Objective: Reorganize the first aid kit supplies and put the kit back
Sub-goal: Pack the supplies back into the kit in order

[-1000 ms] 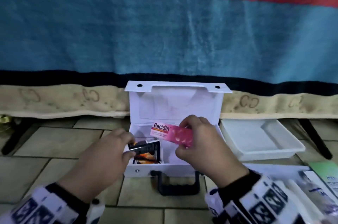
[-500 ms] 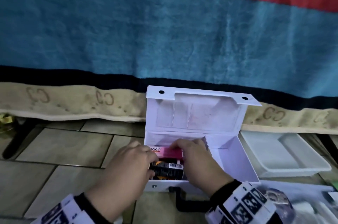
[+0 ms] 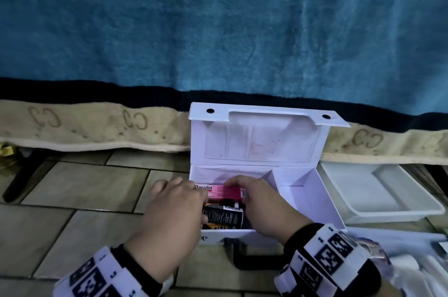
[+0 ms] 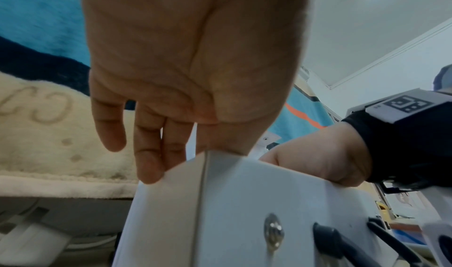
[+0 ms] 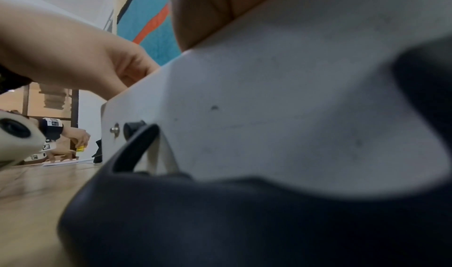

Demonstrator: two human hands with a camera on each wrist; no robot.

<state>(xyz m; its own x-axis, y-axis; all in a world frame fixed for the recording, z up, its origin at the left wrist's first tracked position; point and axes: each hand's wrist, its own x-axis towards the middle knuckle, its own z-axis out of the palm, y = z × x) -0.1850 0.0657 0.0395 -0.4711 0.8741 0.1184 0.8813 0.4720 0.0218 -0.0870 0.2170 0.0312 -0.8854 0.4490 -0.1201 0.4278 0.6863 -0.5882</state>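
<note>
The white first aid kit (image 3: 332, 202) stands on the floor with its lid (image 3: 261, 141) upright. In its left compartment a pink Bacidin box (image 3: 223, 191) lies behind a black pack (image 3: 223, 215). My right hand (image 3: 261, 199) reaches in, fingers curled over the pink box. My left hand (image 3: 174, 207) straddles the kit's left front corner. In the left wrist view its fingers (image 4: 146, 151) hang straight outside the wall (image 4: 220, 213). The thumb is inside by the black pack. The right compartment holds nothing. The right wrist view shows only the kit front (image 5: 269, 97) and the black handle (image 5: 220, 213).
A white tray (image 3: 378, 195) sits right of the kit. Loose supplies on a white sheet (image 3: 400, 260) lie at the lower right. A blue blanket (image 3: 218, 30) hangs behind. A black leg (image 3: 21, 180) stands far left. Another person's hands (image 5: 73, 137) work on the floor in the distance.
My right hand has lowered the pink box from above the kit into the left compartment. My left hand has let the black pack down into the kit and shifted to the left wall.
</note>
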